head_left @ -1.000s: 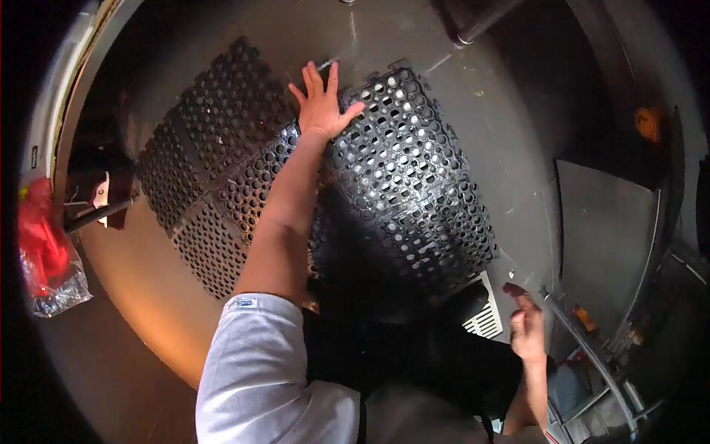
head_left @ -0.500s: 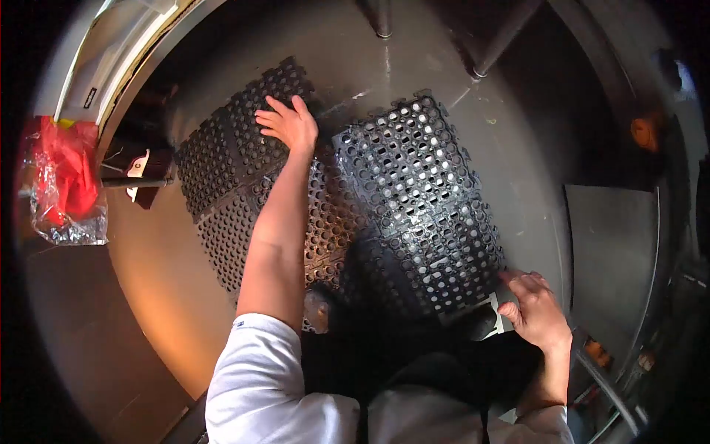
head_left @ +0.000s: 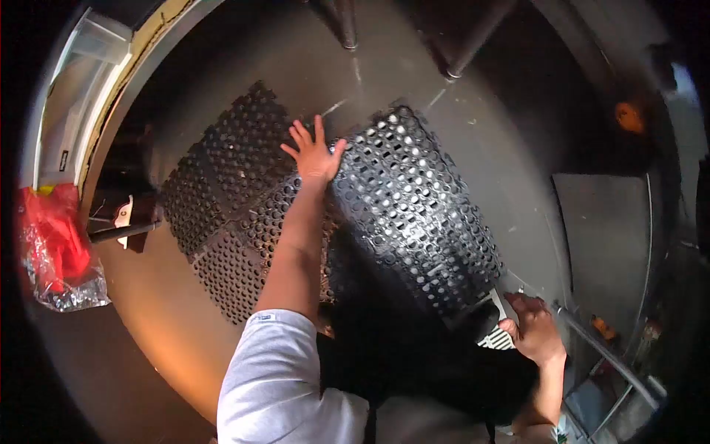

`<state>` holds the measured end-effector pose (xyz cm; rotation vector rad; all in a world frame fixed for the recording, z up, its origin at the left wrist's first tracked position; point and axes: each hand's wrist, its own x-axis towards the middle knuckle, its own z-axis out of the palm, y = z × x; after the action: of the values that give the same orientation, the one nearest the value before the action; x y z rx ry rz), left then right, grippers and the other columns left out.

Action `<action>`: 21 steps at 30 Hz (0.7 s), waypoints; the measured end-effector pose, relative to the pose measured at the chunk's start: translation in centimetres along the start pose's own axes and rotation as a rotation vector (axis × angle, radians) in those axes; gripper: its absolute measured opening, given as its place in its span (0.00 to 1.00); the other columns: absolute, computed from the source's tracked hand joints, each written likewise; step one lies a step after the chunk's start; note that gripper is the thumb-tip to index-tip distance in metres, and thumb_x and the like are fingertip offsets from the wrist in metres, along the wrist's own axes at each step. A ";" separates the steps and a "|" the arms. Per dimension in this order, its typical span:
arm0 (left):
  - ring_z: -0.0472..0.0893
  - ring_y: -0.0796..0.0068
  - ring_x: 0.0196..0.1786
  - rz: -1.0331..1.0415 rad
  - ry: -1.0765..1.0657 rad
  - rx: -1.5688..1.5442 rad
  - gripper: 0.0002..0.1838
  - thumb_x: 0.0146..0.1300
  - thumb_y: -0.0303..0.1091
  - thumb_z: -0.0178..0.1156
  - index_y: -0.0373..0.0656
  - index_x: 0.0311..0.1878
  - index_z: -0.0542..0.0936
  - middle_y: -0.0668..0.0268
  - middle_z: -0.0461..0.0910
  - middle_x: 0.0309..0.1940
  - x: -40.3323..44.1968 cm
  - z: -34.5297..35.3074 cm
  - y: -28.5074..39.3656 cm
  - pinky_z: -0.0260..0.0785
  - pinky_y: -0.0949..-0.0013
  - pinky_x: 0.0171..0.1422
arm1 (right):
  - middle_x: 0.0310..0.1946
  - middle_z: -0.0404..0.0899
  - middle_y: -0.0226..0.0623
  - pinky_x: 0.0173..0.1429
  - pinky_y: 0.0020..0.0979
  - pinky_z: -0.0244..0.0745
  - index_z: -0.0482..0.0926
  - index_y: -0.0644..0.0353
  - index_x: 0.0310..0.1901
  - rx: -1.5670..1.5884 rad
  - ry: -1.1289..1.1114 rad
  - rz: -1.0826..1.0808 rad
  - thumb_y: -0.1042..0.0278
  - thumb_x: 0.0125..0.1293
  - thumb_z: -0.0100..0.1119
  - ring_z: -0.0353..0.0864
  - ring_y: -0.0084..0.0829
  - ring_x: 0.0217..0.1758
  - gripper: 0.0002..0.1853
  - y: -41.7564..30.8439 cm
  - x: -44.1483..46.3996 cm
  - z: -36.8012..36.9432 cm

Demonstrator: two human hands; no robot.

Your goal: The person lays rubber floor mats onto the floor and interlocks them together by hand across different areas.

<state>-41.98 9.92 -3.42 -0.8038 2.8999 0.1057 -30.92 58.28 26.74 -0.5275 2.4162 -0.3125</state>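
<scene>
Two sections of black perforated rubber mat lie on the grey floor. My left hand [head_left: 313,155], fingers spread, is over the gap between the left mat section [head_left: 222,177] and the shiny right mat section [head_left: 414,200], near their upper ends; whether it touches them I cannot tell. My right hand [head_left: 534,331] is at the lower right, beside a white slotted grate [head_left: 497,337], with its thumb out and its fingers apart and nothing visible in it. Shadow and my dark clothing cover the mats' lower part.
A red item in clear plastic [head_left: 63,248] hangs at the left edge. Dark metal legs [head_left: 473,44] stand on the floor at the top. At the right are a grey panel [head_left: 606,244] and a metal bar [head_left: 606,355].
My left hand moved from above the left mat section back towards the gap, fingers spreading. My right hand stays near the grate, which shows more now. The camera view has shifted.
</scene>
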 end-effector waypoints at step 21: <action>0.43 0.45 0.83 0.315 -0.672 -0.119 0.49 0.69 0.73 0.38 0.54 0.83 0.39 0.48 0.49 0.80 -11.8 -8.1 8.3 0.19 0.31 0.78 | 0.49 0.82 0.53 0.58 0.46 0.75 0.81 0.67 0.51 -0.303 1.339 0.158 0.55 0.60 0.71 0.80 0.52 0.54 0.25 16.0 -0.3 -17.4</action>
<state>-37.04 22.18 6.56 -0.2380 2.3552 0.4808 -46.41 74.28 34.74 -0.2398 3.8208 -0.2604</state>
